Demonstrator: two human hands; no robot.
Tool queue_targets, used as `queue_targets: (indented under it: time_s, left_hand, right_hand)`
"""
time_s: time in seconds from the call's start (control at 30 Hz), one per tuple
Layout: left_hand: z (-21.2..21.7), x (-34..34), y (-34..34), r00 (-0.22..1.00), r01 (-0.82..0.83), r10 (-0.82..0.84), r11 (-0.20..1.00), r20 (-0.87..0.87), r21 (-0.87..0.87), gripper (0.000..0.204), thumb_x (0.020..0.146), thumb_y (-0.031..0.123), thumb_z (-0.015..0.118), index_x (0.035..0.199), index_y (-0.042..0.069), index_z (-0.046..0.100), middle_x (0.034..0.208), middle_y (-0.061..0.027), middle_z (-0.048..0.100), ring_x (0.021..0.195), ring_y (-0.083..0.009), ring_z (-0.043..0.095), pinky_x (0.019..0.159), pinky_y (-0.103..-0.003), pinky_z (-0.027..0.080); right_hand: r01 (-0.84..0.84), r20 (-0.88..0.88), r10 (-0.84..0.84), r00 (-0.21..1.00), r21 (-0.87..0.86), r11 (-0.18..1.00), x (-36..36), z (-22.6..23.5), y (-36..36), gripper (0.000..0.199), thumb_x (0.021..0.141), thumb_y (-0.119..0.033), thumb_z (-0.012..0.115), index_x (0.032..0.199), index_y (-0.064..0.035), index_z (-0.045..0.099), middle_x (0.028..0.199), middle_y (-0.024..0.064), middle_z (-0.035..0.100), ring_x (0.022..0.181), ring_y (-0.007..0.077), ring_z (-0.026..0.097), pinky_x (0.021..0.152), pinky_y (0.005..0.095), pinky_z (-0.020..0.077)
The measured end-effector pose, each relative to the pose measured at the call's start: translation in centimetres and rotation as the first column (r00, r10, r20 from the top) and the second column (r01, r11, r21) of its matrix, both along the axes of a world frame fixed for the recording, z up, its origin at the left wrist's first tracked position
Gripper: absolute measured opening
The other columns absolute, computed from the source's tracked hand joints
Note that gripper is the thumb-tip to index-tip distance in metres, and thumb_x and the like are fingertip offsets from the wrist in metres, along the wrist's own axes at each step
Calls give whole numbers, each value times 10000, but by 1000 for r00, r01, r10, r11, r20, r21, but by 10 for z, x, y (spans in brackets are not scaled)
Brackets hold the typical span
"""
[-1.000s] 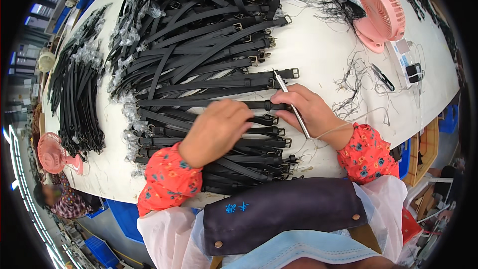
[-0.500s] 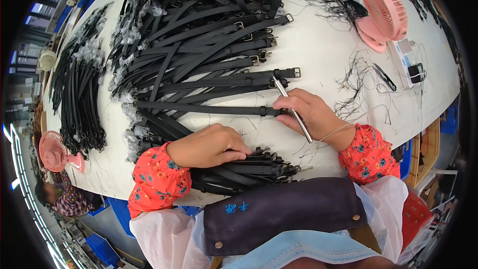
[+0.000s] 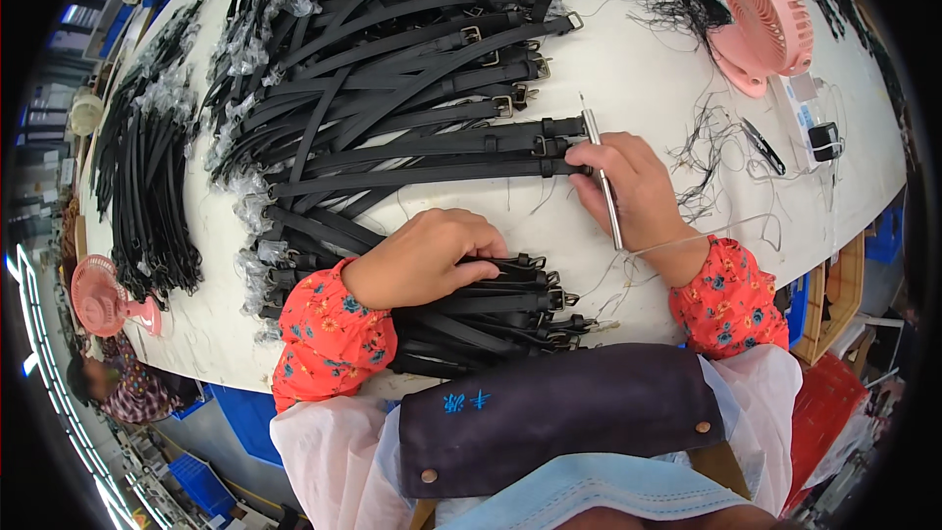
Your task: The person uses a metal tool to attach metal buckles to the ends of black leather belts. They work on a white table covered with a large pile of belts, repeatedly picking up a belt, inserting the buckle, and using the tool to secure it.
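Observation:
My right hand (image 3: 643, 198) is closed round a slim silver pen-shaped tool (image 3: 609, 204) with a fine tip pointing away from me and a thin cable at its rear. The same fingers touch the buckle end of a black belt (image 3: 422, 177) that stretches left across the table. Lower and to the left, my left hand (image 3: 432, 257) rests on a nearer bundle of black belts (image 3: 481, 319), buckles facing right. Its thumb and forefinger pinch at a belt in that bundle; the other fingers are curled and partly hidden.
A large heap of black belts (image 3: 383, 69) with clear plastic wrap covers the far left of the white table (image 3: 628, 304). Another bundle (image 3: 152, 196) lies farther left. Pink fans (image 3: 760, 15) stand at both sides. Loose threads and a black-handled tool (image 3: 762, 147) lie to the right.
My right hand has moved slightly up and right with the tool and the belt end. My left hand has shifted a little up and right, and the near bundle looks more spread out.

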State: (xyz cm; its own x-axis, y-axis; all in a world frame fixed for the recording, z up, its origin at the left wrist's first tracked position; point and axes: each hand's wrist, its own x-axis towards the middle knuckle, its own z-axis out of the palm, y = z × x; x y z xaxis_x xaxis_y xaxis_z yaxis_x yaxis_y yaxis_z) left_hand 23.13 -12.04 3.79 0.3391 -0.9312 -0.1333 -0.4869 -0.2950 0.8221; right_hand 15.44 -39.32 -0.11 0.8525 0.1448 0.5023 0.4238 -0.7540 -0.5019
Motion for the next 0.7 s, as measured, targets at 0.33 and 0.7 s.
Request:
queue_targets:
  time_s: [0.33, 0.7]
  left_hand:
    - [-8, -5, -7, 976, -217, 219, 965, 0, -149, 127, 869, 18, 753, 980, 4, 692, 867, -115, 703, 770, -292, 679, 717, -344, 542]
    - [5, 1, 1, 981, 70, -38, 983, 188, -168, 129, 839, 57, 764, 947, 58, 694, 899, -72, 695, 871, -284, 657, 797, -387, 513]
  right_hand:
    - [-317, -128, 386, 914, 370, 873, -11, 11, 13, 345, 873, 5, 746, 1172, -92, 605, 1068, 107, 690, 950, 318, 680, 790, 389, 563]
    - [-362, -113, 403, 908, 274, 891, -8, -2, 9, 308, 895, 2, 719, 1163, -104, 610, 1126, 109, 712, 945, 318, 686, 809, 396, 571]
